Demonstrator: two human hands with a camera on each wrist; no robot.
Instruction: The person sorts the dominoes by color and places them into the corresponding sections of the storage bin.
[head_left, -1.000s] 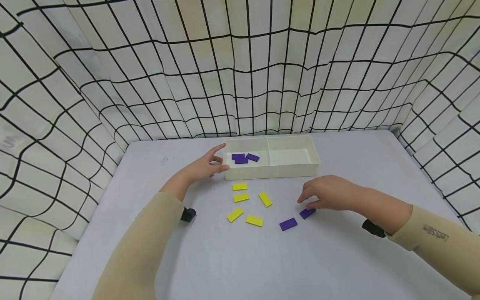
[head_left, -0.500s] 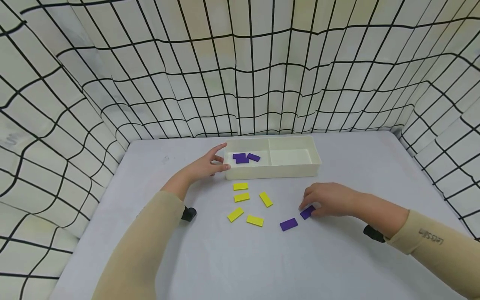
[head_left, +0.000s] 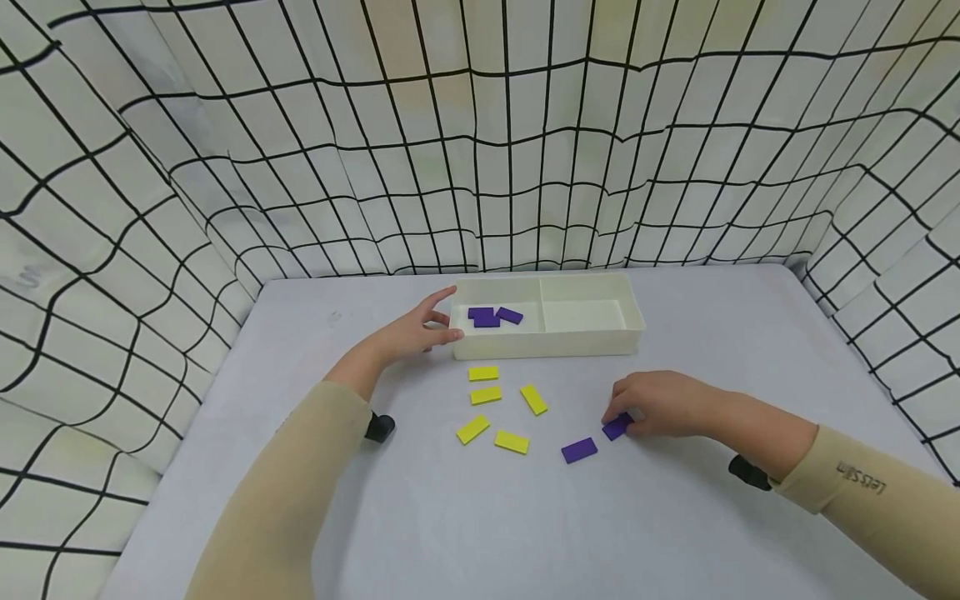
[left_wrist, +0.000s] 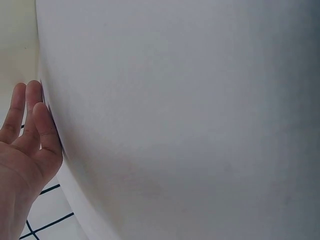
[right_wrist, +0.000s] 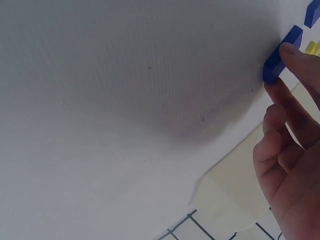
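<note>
My left hand [head_left: 411, 335] rests at the left end of a white two-compartment tray [head_left: 543, 344], its thumb at the near corner and index finger at the far corner. In the left wrist view those fingers [left_wrist: 46, 126] look extended or loosely bent. My right hand [head_left: 660, 404] pinches a purple block [head_left: 615, 427] between thumb and index finger; the right wrist view shows the same block [right_wrist: 281, 56] tilted up on its edge at the tabletop. Another purple block [head_left: 579, 451] lies just left of it. Three purple blocks [head_left: 486, 322] sit in the tray's left compartment.
Several yellow blocks [head_left: 512, 442] lie scattered on the white table [head_left: 450, 525] in front of the tray. Nothing lies in the tray's right compartment [head_left: 581, 315]. Black netting over white sheets [head_left: 495, 167] rises behind the table and along both sides.
My right hand has come down and toward me onto the purple block and now pinches it. My left hand stays at the tray's end. The view has shifted slightly.
</note>
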